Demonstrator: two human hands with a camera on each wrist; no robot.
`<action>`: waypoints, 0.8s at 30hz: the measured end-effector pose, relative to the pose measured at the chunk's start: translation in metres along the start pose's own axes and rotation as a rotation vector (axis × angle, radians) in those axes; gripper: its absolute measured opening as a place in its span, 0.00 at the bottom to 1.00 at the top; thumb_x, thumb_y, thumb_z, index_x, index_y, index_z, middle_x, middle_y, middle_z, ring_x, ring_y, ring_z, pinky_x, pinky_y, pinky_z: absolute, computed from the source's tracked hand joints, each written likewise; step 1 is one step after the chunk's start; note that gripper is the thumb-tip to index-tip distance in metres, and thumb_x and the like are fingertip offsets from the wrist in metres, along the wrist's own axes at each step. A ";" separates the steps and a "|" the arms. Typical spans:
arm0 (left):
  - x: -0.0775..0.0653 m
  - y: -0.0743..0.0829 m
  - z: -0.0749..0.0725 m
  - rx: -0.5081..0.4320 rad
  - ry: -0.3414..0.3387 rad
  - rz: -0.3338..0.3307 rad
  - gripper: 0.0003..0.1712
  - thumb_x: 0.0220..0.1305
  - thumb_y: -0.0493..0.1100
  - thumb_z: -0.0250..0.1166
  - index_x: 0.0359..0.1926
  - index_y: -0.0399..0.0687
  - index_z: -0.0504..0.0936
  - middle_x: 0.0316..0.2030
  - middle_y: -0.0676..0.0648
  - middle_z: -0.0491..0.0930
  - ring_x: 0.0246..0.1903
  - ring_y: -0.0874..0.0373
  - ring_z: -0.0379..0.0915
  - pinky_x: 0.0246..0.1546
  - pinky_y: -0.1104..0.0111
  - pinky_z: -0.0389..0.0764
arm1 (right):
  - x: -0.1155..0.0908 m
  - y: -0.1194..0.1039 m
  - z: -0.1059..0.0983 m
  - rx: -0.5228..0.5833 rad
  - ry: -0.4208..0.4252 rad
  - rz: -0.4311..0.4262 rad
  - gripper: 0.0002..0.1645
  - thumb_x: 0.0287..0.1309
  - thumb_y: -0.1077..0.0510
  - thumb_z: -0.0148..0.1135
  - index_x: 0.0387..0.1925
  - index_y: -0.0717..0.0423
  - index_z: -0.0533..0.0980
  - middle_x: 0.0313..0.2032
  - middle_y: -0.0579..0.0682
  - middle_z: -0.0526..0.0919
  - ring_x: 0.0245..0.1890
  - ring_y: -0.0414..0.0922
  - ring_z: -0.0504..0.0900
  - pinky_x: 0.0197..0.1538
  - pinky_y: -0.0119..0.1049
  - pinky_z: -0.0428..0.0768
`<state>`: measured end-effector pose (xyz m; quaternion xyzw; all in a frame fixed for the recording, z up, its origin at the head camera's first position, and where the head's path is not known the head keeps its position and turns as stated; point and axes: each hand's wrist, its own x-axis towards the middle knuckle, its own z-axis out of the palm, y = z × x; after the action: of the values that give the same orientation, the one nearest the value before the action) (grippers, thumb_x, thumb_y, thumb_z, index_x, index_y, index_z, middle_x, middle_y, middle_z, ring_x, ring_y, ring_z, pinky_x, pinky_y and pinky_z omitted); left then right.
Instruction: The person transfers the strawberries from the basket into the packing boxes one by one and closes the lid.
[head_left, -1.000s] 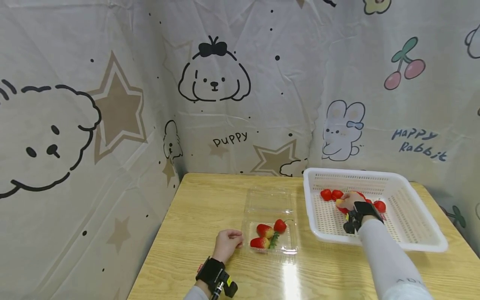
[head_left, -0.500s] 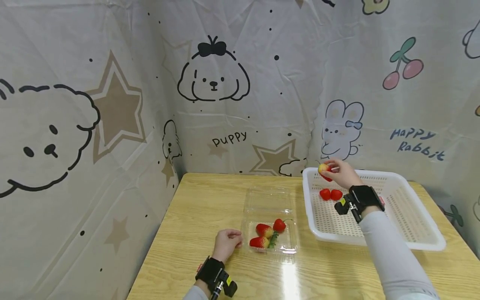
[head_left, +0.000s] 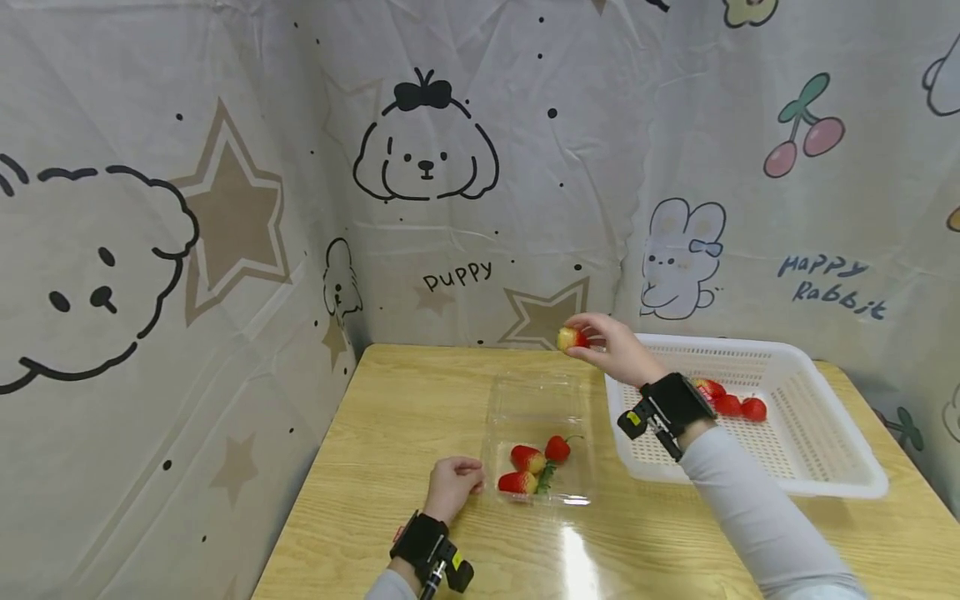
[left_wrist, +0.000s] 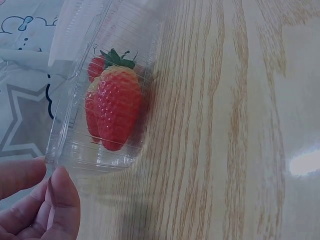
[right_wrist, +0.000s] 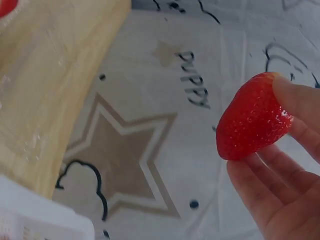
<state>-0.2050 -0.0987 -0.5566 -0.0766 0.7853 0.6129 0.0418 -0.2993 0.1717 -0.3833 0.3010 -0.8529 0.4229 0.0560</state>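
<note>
A strawberry [right_wrist: 252, 117], red with a pale yellow end, is pinched between thumb and fingers of my right hand [head_left: 611, 346]. That hand is raised in the air near the table's back edge, left of the white basket. My left hand [head_left: 452, 487] stays at the left side of a clear plastic clamshell box [head_left: 536, 400], and in the left wrist view its thumb and finger pinch the box's rim [left_wrist: 54, 160]. The box's lid lies open toward the back. Inside the box are strawberries [left_wrist: 117, 107] and a smaller red fruit with a stem [head_left: 557, 448].
The white perforated basket [head_left: 832, 450] stands on the right of the wooden table [head_left: 405, 400]. Several red fruits [head_left: 727, 406] lie in it, and my right forearm hides part of it. A patterned cloth [head_left: 465, 150] hangs behind and to the left.
My right hand has lifted the strawberry out of the basket and carried it left, past the basket's left rim. My left hand has kept its place at the box.
</note>
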 end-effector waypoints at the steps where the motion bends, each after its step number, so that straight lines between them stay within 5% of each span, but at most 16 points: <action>1: 0.000 0.000 0.000 0.003 0.000 -0.002 0.10 0.55 0.29 0.61 0.38 0.25 0.79 0.25 0.44 0.77 0.21 0.62 0.74 0.28 0.67 0.83 | 0.000 -0.001 0.007 -0.005 -0.013 -0.027 0.22 0.52 0.65 0.63 0.50 0.66 0.71 0.45 0.61 0.75 0.43 0.54 0.76 0.50 0.48 0.77; 12: -0.003 0.002 0.000 -0.020 -0.001 0.007 0.11 0.55 0.28 0.61 0.38 0.22 0.78 0.24 0.44 0.77 0.22 0.62 0.74 0.28 0.68 0.83 | -0.020 0.012 0.067 -0.060 -0.166 -0.090 0.22 0.52 0.63 0.64 0.48 0.68 0.72 0.43 0.59 0.77 0.41 0.51 0.77 0.46 0.44 0.79; 24: -0.004 0.004 0.000 -0.023 -0.002 -0.005 0.11 0.56 0.29 0.60 0.39 0.23 0.77 0.26 0.44 0.78 0.23 0.62 0.75 0.28 0.68 0.83 | -0.049 0.047 0.109 -0.119 -0.373 0.022 0.16 0.49 0.62 0.66 0.41 0.61 0.74 0.35 0.50 0.78 0.36 0.45 0.76 0.38 0.35 0.77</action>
<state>-0.2018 -0.0977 -0.5517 -0.0782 0.7781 0.6218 0.0431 -0.2686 0.1341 -0.5023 0.3610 -0.8752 0.3092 -0.0900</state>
